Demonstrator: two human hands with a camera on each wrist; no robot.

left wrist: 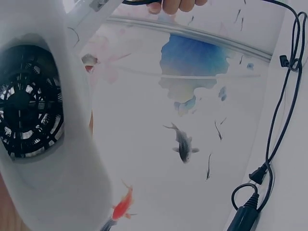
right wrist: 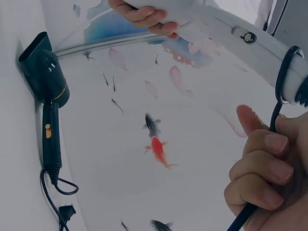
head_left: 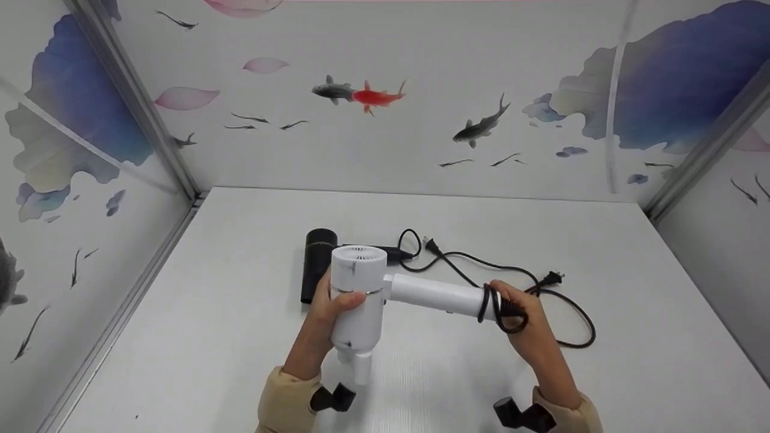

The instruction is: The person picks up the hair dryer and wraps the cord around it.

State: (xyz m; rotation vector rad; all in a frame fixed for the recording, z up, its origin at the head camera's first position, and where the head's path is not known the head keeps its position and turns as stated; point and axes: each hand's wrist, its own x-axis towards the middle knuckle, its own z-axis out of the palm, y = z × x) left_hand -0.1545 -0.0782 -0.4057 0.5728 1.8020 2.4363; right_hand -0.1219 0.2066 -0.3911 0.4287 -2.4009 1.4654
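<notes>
A white hair dryer is held above the table, its barrel upright and its handle stretching to the right. My left hand grips the barrel from the left, thumb across the front; its fingers are partly hidden behind. Around the handle's end winds a black cord. My right hand has its fingers curled round that cord beside the handle end, plain in the right wrist view. In the left wrist view the dryer's wide opening shows a dark grille.
Behind the left hand a black hair dryer lies on the white table. Its black cord and a plug spread to the right, behind the right hand. Printed wall panels enclose the table's back and sides.
</notes>
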